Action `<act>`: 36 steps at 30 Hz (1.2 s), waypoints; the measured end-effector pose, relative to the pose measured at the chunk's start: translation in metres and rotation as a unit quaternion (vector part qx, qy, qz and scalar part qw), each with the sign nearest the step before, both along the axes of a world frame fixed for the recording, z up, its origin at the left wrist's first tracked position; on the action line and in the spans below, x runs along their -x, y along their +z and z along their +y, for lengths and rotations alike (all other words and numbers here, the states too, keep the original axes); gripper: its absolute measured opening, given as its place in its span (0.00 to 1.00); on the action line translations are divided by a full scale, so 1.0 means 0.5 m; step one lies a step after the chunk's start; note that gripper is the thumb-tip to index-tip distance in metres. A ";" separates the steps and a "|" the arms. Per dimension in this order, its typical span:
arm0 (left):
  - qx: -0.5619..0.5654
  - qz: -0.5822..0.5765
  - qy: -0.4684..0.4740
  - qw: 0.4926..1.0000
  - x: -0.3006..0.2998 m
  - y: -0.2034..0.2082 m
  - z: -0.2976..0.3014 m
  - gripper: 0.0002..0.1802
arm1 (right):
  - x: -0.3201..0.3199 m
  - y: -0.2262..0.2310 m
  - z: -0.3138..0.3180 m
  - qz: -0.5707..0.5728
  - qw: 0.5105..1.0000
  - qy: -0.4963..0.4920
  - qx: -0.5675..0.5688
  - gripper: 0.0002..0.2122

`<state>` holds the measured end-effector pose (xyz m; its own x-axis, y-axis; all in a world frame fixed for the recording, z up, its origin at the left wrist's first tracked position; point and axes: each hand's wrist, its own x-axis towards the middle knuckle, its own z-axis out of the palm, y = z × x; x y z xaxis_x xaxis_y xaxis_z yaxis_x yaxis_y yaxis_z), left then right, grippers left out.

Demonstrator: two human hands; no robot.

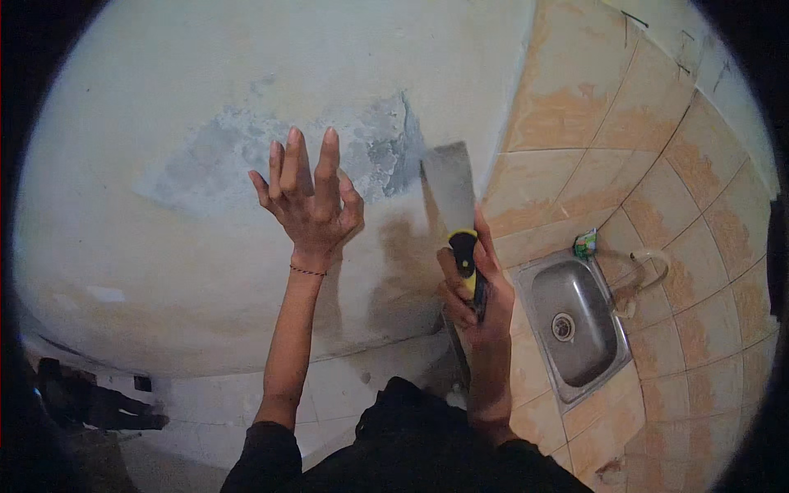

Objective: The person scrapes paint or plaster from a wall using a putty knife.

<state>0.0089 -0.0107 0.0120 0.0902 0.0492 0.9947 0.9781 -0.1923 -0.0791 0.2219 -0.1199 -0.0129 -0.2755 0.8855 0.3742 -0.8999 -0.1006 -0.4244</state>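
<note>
In front of me a pale painted wall [205,271] carries a bare grey patch [215,156] with flaking, rough edges. Over the lower part of that patch my left hand [312,189] is raised with its fingers spread; it holds nothing, and I cannot tell whether the fingertips touch the wall. My right hand [481,283] grips the black and yellow handle of a scraper [452,193]. Its wide metal blade points up, just right of the patch's lifted, peeling edge [405,140]. A shadow of hand and tool falls on the wall.
To the right, a tiled counter holds a steel sink [575,320] with a faucet [649,259] beside it. A small green packet [585,243] stands at the sink's far corner. Orange-beige tiles [567,115] cover the adjoining wall. Dark items [90,398] lie at the lower left.
</note>
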 end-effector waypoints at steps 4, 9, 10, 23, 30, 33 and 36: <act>0.017 -0.001 0.013 1.000 0.004 -0.001 -0.008 0.30 | 0.011 0.022 -0.026 -0.430 0.868 -0.243 -0.060 0.22; 0.016 0.000 0.009 1.000 0.000 0.000 -0.008 0.30 | 0.053 0.012 -0.003 -0.537 0.705 -0.429 -0.174 0.19; 0.024 0.000 0.010 1.000 0.002 -0.001 -0.007 0.30 | 0.058 0.016 -0.004 -0.543 0.724 -0.401 -0.140 0.18; 0.033 0.003 0.014 0.999 0.003 0.000 -0.009 0.30 | 0.057 0.039 -0.004 -0.590 0.669 -0.429 -0.143 0.17; 0.032 0.010 0.016 0.999 0.002 0.005 -0.009 0.29 | 0.044 0.057 0.000 -0.551 0.661 -0.468 -0.199 0.20; 0.027 0.021 0.017 0.999 0.007 0.002 -0.008 0.29 | 0.043 0.046 -0.003 -0.560 0.664 -0.453 -0.199 0.19; 0.023 0.011 0.018 1.000 0.001 0.001 -0.006 0.29 | 0.039 0.047 0.000 -0.555 0.666 -0.453 -0.209 0.18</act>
